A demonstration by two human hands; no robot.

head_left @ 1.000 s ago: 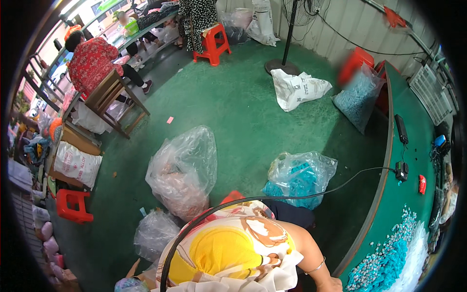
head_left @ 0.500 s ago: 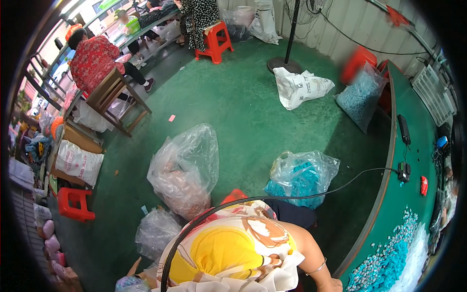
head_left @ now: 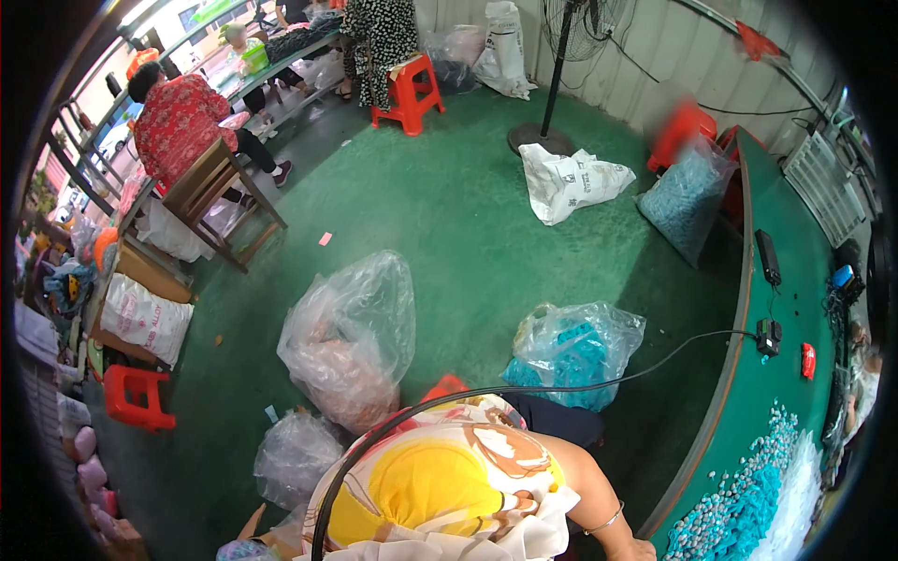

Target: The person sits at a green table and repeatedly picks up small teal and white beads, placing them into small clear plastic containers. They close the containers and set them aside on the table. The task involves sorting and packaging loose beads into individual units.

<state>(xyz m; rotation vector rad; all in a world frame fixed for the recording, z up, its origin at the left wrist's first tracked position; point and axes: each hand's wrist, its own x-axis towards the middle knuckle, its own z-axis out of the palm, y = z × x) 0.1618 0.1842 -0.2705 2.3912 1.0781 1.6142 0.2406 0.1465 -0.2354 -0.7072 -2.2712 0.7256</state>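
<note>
At the lower edge, my right hand (head_left: 632, 550) is by the wooden edge of the green table (head_left: 720, 411), cut off by the picture's border. Its fingers are hidden, and whether it holds anything does not show. A thin bracelet (head_left: 610, 520) circles that wrist. On the table near this hand is a heap of turquoise pieces (head_left: 739, 512), with small pale pieces (head_left: 774, 439) scattered around it and a white sheet or bag (head_left: 793, 491) alongside. My left hand is out of sight. The yellow patterned top (head_left: 435, 481) fills the lower middle.
Clear bags of pinkish (head_left: 351, 374) and turquoise (head_left: 571, 360) contents stand on the green floor. A black cable (head_left: 561, 385) arches to a small device (head_left: 768, 335). Also around are a red stool (head_left: 138, 396), a wooden chair (head_left: 210, 196), a fan base (head_left: 541, 140) and a seated person (head_left: 182, 126).
The view has tilted slightly, so the floor and most things on it sit a little lower and further left in the picture. My right hand stays near the table edge.
</note>
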